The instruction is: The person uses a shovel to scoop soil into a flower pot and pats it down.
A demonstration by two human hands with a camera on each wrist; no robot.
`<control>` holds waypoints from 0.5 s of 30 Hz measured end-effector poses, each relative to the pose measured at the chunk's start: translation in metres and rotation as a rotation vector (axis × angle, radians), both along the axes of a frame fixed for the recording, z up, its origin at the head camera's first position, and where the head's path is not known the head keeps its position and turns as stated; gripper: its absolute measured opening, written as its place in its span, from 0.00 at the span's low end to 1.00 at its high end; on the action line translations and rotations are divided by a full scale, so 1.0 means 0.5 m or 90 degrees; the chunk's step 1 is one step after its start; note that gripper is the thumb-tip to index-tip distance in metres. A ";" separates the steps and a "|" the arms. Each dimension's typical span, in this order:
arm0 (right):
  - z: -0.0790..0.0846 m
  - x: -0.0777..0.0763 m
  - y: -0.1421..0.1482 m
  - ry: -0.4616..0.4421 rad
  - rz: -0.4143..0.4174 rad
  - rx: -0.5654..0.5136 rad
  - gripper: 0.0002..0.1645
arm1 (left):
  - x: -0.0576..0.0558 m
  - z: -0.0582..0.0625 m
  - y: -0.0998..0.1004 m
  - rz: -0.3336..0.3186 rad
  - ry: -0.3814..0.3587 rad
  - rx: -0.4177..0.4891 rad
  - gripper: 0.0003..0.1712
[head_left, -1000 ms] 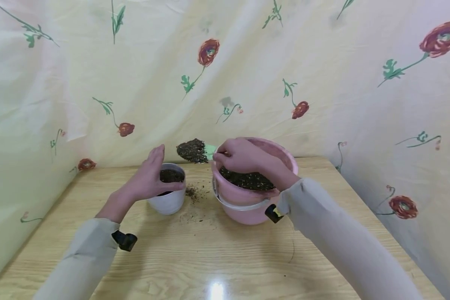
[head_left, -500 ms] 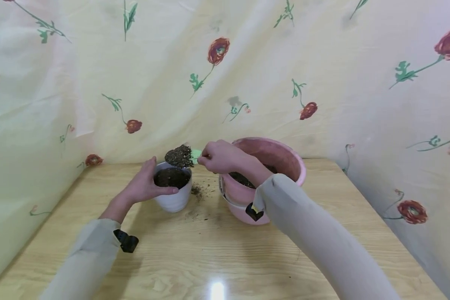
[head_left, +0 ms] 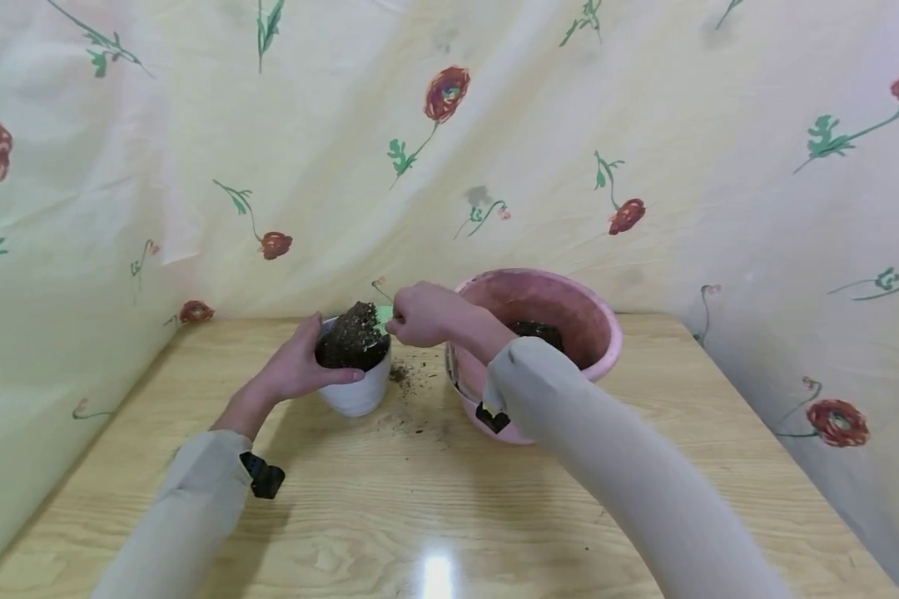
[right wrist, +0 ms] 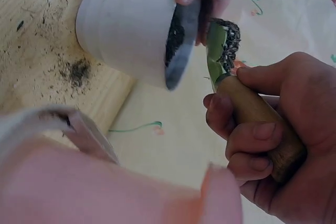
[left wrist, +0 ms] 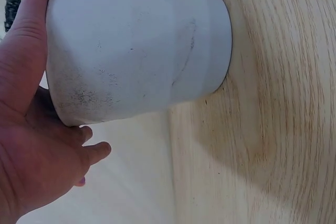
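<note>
A white flower pot with dark soil in it stands upright on the table. My left hand holds it at the rim, the thumb across the near side; in the left wrist view the pot's wall bears dirt smudges. My right hand grips a small trowel by its wooden handle, the fingers wrapped round it. The trowel's green blade carries a heap of dark soil over the pot's mouth. Beside the pot is a pink bucket with soil inside.
Spilled soil lies on the wooden table between pot and bucket. The bucket's pale handle hangs at its side. A flower-printed cloth stands behind the table and along both sides.
My right hand has carried the loaded trowel left from the bucket to over the pot, and the blade now sits lower and tilted. My left hand has closed in on the pot's rim.
</note>
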State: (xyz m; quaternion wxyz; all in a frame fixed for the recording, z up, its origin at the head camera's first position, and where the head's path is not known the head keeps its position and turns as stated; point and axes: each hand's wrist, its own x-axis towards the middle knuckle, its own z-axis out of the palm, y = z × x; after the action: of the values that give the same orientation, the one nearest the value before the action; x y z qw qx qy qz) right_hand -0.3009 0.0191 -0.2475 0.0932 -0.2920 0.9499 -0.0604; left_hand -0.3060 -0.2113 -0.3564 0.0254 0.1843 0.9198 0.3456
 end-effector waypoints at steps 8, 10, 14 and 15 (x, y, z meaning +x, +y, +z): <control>-0.034 0.008 -0.037 0.050 -0.013 0.060 0.18 | 0.006 0.000 0.003 -0.006 0.005 0.013 0.74; -0.044 0.011 -0.043 0.071 -0.012 0.070 0.17 | 0.007 0.001 0.004 -0.008 0.002 0.014 0.75; -0.052 0.018 -0.048 0.114 -0.004 0.085 0.16 | 0.009 0.001 0.005 -0.009 0.000 0.012 0.74; -0.052 0.020 -0.048 0.123 -0.002 0.088 0.16 | 0.008 0.000 0.005 -0.012 0.003 0.013 0.73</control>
State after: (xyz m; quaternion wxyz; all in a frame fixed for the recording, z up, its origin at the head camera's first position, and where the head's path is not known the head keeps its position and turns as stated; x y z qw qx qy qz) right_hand -0.2908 -0.0050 -0.2736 0.0206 -0.2879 0.9569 0.0336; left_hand -0.3020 -0.2088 -0.3565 0.0248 0.1941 0.9144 0.3544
